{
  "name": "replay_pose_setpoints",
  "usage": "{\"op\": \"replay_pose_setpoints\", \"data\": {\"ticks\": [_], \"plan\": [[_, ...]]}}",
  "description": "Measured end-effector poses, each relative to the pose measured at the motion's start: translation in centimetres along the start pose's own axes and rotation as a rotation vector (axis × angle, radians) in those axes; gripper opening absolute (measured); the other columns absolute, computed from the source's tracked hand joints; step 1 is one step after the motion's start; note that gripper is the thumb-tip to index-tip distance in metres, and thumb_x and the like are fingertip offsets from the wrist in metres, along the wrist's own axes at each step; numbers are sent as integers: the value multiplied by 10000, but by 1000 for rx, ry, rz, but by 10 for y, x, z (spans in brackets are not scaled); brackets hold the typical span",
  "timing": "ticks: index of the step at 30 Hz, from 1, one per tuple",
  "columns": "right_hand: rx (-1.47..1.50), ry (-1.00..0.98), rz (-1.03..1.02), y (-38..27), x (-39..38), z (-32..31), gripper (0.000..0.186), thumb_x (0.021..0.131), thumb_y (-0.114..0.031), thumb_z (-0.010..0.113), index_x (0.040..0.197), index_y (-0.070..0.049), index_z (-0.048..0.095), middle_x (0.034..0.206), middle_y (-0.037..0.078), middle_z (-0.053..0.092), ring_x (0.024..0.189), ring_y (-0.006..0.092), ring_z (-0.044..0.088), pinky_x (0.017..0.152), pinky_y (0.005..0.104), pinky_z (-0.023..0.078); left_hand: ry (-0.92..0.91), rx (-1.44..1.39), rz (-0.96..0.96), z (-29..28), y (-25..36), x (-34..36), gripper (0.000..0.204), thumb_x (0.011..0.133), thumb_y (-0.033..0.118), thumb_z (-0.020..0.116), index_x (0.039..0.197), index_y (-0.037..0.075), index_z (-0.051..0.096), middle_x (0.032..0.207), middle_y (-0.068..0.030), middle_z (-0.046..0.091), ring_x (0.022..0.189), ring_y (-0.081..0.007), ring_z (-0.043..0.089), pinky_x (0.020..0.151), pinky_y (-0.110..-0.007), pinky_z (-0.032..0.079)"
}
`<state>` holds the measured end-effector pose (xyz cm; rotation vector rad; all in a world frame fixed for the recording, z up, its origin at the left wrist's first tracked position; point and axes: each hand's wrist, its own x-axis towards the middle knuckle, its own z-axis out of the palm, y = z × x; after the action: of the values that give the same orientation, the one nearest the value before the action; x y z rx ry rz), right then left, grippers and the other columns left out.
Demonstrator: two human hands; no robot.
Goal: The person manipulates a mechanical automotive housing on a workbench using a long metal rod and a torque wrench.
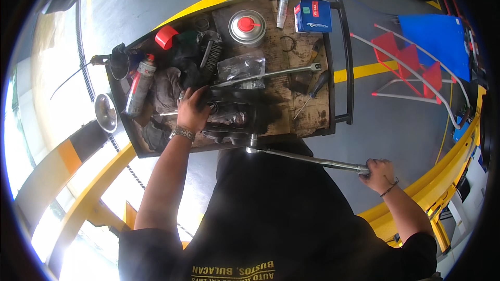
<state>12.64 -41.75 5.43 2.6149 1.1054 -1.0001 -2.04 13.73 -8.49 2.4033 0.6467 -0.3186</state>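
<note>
My right hand [379, 176] is wrapped round the end of a long chrome socket wrench [317, 161]. The wrench's head, with a socket on it, meets the near side of a dark, greasy metal part [229, 117] that looks like a brake caliper. That part lies at the near edge of a worktop covered with stained cardboard [278, 86]. My left hand [194, 110] grips the part's left end, fingers bent over it. Just beyond lies a long breaker bar [281, 73], partly over a clear plastic bag [242, 67].
Left on the worktop are a spray can [140, 86], a red cap [165, 37], dark rags [166, 87] and a brush [211, 54]. Farther back stand a round can [247, 27], a tube [282, 11] and a blue box [313, 15]. A screwdriver [312, 93] lies right.
</note>
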Motion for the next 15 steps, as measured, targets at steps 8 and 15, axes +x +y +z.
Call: {"op": "replay_pose_setpoints", "data": {"ticks": [8, 15], "plan": [[-10, -24, 25, -1, 4, 24, 285, 654, -319, 844, 720, -131, 641, 666, 59, 667, 624, 271, 667, 640, 391, 544, 68, -48, 131, 7, -14, 3, 573, 713, 116, 659, 1284, 165, 658, 1185, -173, 576, 1132, -403, 538, 1029, -484, 416], [29, -130, 42, 19, 23, 87, 290, 712, -343, 810, 807, -115, 659, 768, 72, 697, 741, 289, 688, 704, 413, 547, 10, -56, 67, 7, -12, 6, 566, 742, 168, 672, 1307, 186, 646, 1239, -201, 576, 1201, -427, 523, 1065, -492, 404]]}}
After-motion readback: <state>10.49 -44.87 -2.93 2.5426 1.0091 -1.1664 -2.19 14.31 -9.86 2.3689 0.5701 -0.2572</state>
